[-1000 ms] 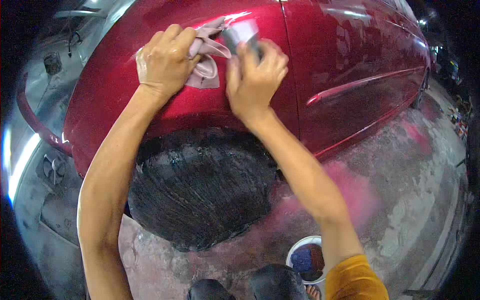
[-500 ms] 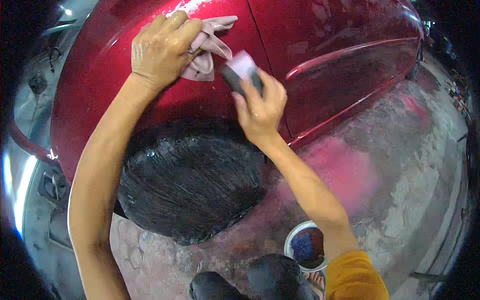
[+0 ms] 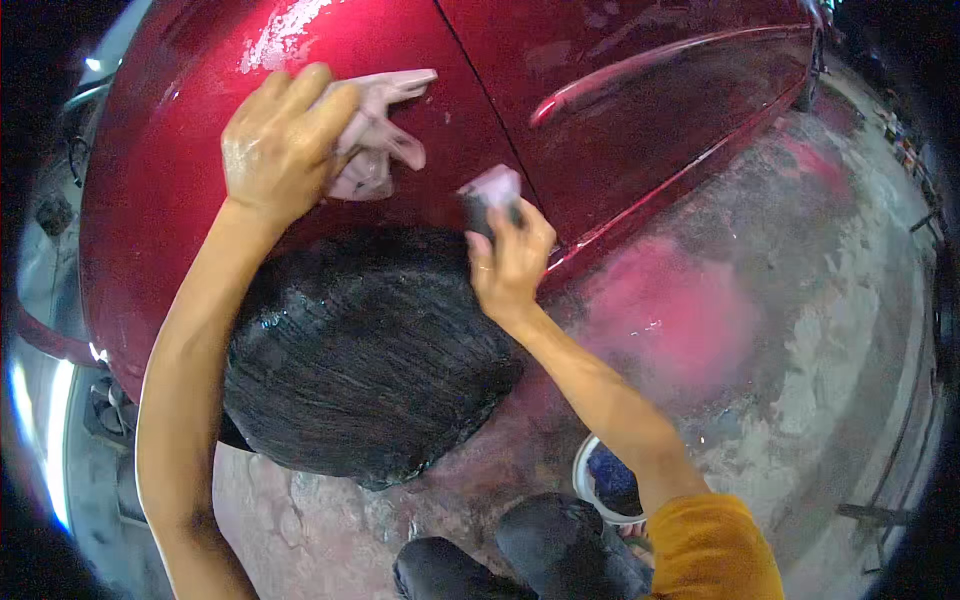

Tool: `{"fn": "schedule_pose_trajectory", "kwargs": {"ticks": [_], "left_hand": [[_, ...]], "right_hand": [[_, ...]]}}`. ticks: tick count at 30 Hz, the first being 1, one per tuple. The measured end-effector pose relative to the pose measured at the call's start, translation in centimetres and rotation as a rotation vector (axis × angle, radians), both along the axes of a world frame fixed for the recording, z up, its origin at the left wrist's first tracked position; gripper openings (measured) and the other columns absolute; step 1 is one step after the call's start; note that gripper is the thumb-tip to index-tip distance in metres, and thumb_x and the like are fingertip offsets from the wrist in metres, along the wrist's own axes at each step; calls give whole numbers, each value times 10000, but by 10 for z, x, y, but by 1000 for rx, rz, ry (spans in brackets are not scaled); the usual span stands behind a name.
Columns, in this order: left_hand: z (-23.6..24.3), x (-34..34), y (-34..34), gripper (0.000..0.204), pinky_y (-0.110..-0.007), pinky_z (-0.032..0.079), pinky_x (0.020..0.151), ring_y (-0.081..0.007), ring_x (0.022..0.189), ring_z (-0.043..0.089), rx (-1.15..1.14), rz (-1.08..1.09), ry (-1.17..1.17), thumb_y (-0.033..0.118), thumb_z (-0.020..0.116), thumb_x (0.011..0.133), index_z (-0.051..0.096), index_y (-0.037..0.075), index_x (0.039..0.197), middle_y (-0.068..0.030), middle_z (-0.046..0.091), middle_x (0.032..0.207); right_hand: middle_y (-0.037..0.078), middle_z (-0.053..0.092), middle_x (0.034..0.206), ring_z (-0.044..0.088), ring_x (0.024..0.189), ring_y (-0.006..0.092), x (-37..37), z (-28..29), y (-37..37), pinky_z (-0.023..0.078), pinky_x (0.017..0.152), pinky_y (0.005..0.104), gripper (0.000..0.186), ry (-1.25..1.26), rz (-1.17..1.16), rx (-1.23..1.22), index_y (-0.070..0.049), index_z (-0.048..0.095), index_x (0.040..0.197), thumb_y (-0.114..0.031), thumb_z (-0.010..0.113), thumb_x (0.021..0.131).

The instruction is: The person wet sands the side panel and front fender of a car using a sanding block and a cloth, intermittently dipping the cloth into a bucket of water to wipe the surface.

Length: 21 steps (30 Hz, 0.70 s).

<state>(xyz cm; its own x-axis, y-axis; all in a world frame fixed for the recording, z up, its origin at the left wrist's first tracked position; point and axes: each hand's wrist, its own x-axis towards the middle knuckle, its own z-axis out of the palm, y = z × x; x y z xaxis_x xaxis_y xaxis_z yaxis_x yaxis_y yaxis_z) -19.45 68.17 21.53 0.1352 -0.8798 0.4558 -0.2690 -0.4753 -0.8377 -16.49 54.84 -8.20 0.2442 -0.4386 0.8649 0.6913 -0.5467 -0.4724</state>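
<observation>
The curled left hand (image 3: 280, 150) clutches a cloth (image 3: 372, 130) spilling rightward; the half-curled right hand (image 3: 511, 262) pinches a block (image 3: 490, 188) at its far end.

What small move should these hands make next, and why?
Perhaps the right hand should slide its block up the red panel: the block is low, near the black covering, with more panel above it. The left hand holds the cloth higher and off to the left, leaving room.
</observation>
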Motion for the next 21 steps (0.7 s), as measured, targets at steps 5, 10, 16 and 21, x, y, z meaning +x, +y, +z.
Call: {"fn": "schedule_pose_trajectory", "kwargs": {"ticks": [5,10,16,21], "left_hand": [[-17,-4,-25,216,-409,545,680,-290,809,611,16,49,9,262,742,797,648,134,943,-52,599,916],[-27,10,-32,186,-393,529,632,-235,782,608,87,-8,33,274,726,773,632,182,905,-21,562,876],[-32,2,-23,163,-412,516,646,-254,785,598,-58,75,-42,287,713,814,645,189,925,-35,571,899],[-58,6,-52,94,-373,501,621,-222,766,586,51,92,62,264,667,819,645,199,883,-15,555,877]], "right_hand": [[257,517,1258,490,1179,452,-11,-33,5,398,1012,547,431,419,-9,293,18,576,1276,-152,739,915],[287,553,1226,542,1145,430,3,-43,13,437,992,499,396,267,71,14,63,629,1230,-154,755,923],[233,548,1194,525,1104,412,-20,-33,5,444,963,511,448,727,51,588,5,616,1265,-195,773,896],[252,551,1225,521,1173,436,3,-14,22,427,1008,513,378,289,60,203,20,628,1189,-179,763,896]]}}
